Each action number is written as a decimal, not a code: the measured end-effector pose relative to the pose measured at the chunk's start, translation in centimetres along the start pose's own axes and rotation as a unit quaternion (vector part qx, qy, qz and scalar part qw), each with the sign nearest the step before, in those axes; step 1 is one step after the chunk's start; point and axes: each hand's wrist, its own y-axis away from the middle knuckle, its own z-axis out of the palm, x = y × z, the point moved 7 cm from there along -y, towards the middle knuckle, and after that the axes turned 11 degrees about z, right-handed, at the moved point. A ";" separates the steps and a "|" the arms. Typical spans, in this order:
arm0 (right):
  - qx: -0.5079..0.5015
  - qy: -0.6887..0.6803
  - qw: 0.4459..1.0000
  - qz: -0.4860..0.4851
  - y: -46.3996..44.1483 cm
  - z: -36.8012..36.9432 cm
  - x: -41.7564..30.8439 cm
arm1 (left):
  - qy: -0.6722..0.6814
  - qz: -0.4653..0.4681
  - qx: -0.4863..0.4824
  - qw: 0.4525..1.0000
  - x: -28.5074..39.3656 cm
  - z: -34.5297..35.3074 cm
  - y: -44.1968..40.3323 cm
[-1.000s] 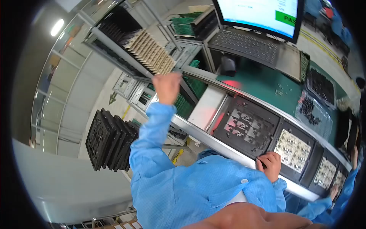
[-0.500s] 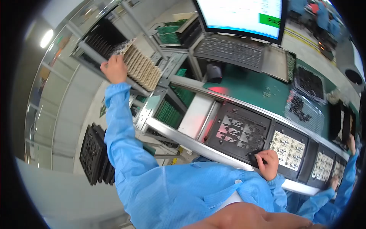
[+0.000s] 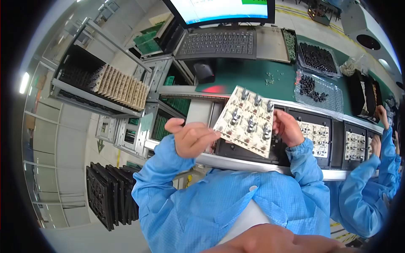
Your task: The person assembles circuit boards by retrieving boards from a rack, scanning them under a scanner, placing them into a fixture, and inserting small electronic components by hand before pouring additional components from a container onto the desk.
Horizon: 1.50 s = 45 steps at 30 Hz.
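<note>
A pale circuit board (image 3: 249, 120) with rows of dark components is held tilted above the front rail of the bench. My left hand (image 3: 192, 138) has its fingertips at the board's lower left corner, one digit sticking out to the left. On the opposite side, my right hand (image 3: 289, 127) is curled at the board's right edge, some of its fingertips hidden. Beneath the board lies a black tray (image 3: 225, 149), mostly covered by it.
A rack of pale boards (image 3: 122, 88) stands left. Black trays (image 3: 110, 194) are stacked below it. Behind the rail are a keyboard (image 3: 217, 43), mouse (image 3: 204, 72) and clear tray of black parts (image 3: 318, 93). A co-worker's hands (image 3: 376, 145) are at the far right.
My left hand has come from the rack to the bench, and a circuit board is now between my hands. My right hand has risen from the tray's edge to the board. The view has shifted.
</note>
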 end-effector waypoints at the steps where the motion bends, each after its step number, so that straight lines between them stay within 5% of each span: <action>1: 0.007 -0.007 1.000 -0.021 0.1 -0.6 0.0 | 0.006 -0.008 -0.001 1.000 -0.5 1.2 1.3; 3: 0.121 -0.057 0.991 0.031 0.0 -1.6 0.8 | 0.058 -0.034 0.029 0.997 -1.8 2.6 3.6; 8: 0.137 -0.159 0.971 0.115 -2.0 -0.5 1.2 | 0.009 0.019 0.010 1.000 -0.8 1.8 4.5; 10: 0.100 -0.095 0.990 0.022 -2.8 0.0 -0.2 | 0.007 0.030 0.010 0.999 -1.5 2.1 5.6; 13: 0.095 0.021 0.995 0.017 -3.9 -0.7 -0.6 | -0.034 0.045 0.013 0.998 -3.9 3.3 8.3; 18: 0.095 0.116 0.988 0.046 -4.6 2.9 -0.6 | -0.069 -0.183 -0.081 0.977 -11.6 10.3 12.6; 27: 0.095 0.105 0.988 0.065 -9.0 6.5 -0.6 | -0.068 -0.300 -0.089 0.947 -17.4 17.0 16.4; 37: 0.081 0.075 0.993 0.031 -8.0 6.6 0.3 | -0.072 -0.313 -0.119 0.939 -16.9 16.5 15.3; 45: 0.184 0.088 0.978 -0.049 8.5 -1.7 4.3 | 0.032 -0.335 -0.135 0.932 -6.4 11.5 14.2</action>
